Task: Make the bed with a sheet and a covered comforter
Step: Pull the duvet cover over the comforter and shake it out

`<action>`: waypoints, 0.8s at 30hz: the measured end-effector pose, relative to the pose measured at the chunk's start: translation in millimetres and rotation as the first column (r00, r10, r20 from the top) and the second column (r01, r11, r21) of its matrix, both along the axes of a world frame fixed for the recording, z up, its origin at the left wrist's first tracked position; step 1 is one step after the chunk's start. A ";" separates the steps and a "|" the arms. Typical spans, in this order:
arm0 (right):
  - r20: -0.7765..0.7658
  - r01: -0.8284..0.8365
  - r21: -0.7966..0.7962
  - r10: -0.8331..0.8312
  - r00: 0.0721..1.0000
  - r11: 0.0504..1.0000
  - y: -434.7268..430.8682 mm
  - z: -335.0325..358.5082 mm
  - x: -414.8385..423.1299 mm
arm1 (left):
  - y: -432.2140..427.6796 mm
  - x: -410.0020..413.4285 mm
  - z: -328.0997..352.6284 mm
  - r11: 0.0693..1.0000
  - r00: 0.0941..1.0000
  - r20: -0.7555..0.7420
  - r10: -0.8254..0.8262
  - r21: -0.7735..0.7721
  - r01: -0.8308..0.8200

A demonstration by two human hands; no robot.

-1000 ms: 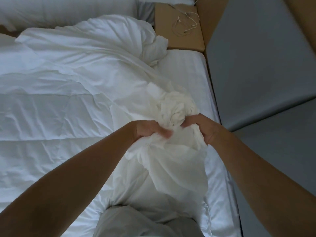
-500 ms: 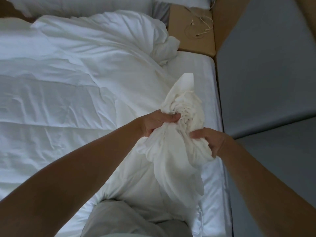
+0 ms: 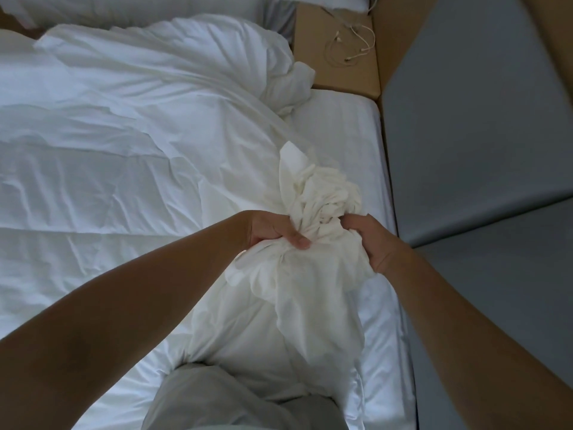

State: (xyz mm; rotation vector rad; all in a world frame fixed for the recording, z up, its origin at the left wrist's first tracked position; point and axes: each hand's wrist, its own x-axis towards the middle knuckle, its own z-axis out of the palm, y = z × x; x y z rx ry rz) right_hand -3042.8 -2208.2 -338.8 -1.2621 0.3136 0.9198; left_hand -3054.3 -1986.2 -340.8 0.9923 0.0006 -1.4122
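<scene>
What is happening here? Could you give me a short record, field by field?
left grip: holds the bunched cloth from the left
right grip: holds the same bunch from the right
comforter: white, crumpled, spread over most of the bed
sheet: bare strip along the bed's right edge
shelf: wooden, beyond the bed's far corner, with earphones on it

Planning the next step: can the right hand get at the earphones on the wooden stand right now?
Probably not: the right hand grips the bunched cover, and the earphones lie far off on the stand; it must let go first.
</scene>
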 end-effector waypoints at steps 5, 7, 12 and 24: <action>0.032 0.077 -0.039 -0.076 0.997 0.996 -2.8 -5.1 -0.7 | -9.6 1.8 6.0 0.998 1.000 0.012 -0.005 0.062 0.004; 0.021 0.117 -0.077 -0.116 0.993 0.990 -5.7 -11.7 3.2 | -14.6 -1.6 4.5 0.999 0.999 0.011 0.047 0.004 -0.047; 0.055 0.128 -0.145 -0.121 0.991 0.981 -2.9 -10.7 4.1 | -21.6 -14.8 -5.4 0.991 0.994 -0.038 0.101 -0.080 -0.104; 0.151 0.099 -0.270 -0.059 0.987 0.958 9.2 2.7 5.8 | -10.0 -16.9 -0.6 0.996 0.998 0.033 0.050 -0.075 -0.048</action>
